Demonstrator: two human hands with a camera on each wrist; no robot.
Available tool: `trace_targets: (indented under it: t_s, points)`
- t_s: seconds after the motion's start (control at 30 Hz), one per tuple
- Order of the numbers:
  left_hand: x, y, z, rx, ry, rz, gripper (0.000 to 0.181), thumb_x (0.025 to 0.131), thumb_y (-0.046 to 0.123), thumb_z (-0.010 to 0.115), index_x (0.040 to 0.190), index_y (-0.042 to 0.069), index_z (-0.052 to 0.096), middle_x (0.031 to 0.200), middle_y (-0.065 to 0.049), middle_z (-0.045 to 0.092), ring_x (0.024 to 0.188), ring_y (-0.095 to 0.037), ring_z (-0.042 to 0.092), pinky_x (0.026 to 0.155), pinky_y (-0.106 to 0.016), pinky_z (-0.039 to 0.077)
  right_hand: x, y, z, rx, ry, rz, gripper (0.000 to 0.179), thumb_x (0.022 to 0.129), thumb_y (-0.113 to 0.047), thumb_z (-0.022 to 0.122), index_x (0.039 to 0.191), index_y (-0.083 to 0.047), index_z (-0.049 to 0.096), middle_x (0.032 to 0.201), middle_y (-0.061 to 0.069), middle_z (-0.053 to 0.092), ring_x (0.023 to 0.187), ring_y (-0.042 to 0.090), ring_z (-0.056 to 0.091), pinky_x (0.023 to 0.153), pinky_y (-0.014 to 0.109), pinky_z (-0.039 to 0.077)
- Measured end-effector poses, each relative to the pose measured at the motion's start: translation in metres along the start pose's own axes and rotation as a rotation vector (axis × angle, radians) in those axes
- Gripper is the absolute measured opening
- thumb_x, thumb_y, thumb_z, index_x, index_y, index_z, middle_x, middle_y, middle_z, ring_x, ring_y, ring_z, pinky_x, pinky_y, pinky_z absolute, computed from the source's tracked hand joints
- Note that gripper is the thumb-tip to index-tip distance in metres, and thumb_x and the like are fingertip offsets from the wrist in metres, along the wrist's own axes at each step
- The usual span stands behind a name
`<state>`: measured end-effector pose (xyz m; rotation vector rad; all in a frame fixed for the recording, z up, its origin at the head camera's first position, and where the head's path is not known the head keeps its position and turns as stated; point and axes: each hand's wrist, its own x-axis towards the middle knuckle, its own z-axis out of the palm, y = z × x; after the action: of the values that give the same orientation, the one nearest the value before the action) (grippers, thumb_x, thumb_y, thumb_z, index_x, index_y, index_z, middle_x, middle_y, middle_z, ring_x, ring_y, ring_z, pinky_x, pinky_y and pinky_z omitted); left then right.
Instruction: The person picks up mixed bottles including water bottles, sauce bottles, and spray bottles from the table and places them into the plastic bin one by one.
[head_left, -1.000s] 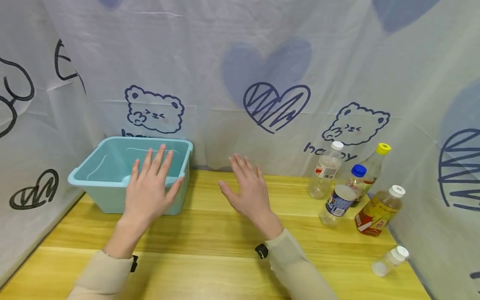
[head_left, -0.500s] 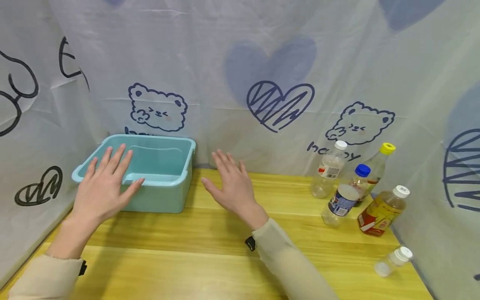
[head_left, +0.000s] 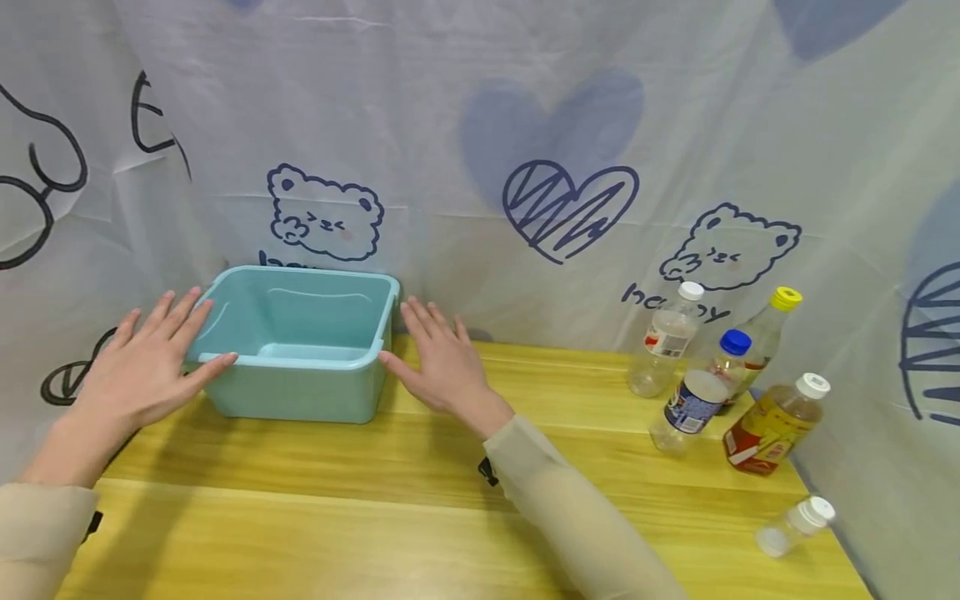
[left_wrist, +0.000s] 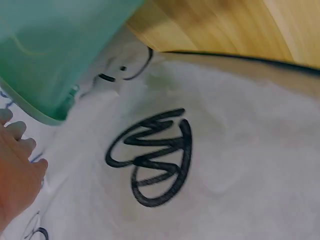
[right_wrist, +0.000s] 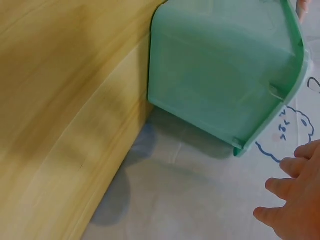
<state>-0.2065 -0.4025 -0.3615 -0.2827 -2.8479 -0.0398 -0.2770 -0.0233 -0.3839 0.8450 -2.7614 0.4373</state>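
A light teal plastic tub [head_left: 300, 390] stands at the back left of the wooden table, with nothing visible inside. My left hand [head_left: 142, 371] is at its left side with fingers spread and straight. From the head view I cannot tell whether the thumb touches the rim; in the left wrist view the tub's wall [left_wrist: 55, 45] and the left hand [left_wrist: 20, 172] appear apart. My right hand [head_left: 442, 362] hovers by the tub's right side, fingers extended. A gap separates the right hand [right_wrist: 295, 195] from the tub [right_wrist: 220, 75] in the right wrist view.
Several bottles stand at the table's right: a clear white-capped one [head_left: 663, 342], a blue-capped one [head_left: 697, 404], a yellow-capped one [head_left: 761, 337], and an amber drink bottle [head_left: 772, 429]. A small white-capped bottle [head_left: 795, 527] is nearer. A printed curtain [head_left: 480, 125] borders the table.
My left hand has moved left from in front of the tub to its left side. My right hand has moved left, close to the tub's right side. The view has shifted slightly left.
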Motion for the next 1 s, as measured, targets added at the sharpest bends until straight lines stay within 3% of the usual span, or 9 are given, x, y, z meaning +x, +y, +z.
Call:
trace_targets:
  t_s: [0.37, 0.67, 1.0]
  points:
    - [0.012, -0.029, 0.001, -0.022, -0.113, -0.003, 0.091, 0.107, 0.058, 0.042, 0.164, -0.005, 0.010, 0.170, -0.029, 0.010, 0.156, -0.051, 0.005, 0.125, -0.069, -0.002, 0.024, -0.010, 0.007, -0.029, -0.092, -0.005, 0.089, 0.103, -0.074, 0.020, 0.168, -0.014, 0.013, 0.175, 0.001, 0.009, 0.161, 0.025, 0.011, 0.130, 0.053, 0.009]
    - [0.018, -0.038, 0.002, -0.033, -0.194, -0.056, 0.096, 0.106, 0.063, 0.041, 0.161, -0.011, 0.014, 0.164, -0.037, 0.018, 0.151, -0.058, 0.014, 0.121, -0.074, 0.005, 0.036, -0.019, 0.013, -0.041, -0.145, -0.008, 0.089, 0.103, -0.074, 0.018, 0.168, -0.013, 0.017, 0.175, 0.002, 0.012, 0.160, 0.026, 0.014, 0.130, 0.053, 0.012]
    - [0.016, -0.040, 0.010, -0.072, -0.156, -0.064, 0.095, 0.105, 0.061, 0.045, 0.161, -0.011, 0.017, 0.160, -0.039, 0.026, 0.147, -0.059, 0.021, 0.118, -0.075, 0.014, 0.036, -0.019, 0.018, -0.079, -0.160, -0.020, 0.084, 0.105, -0.071, 0.016, 0.168, -0.016, 0.017, 0.176, 0.000, 0.009, 0.160, 0.024, 0.014, 0.130, 0.054, 0.013]
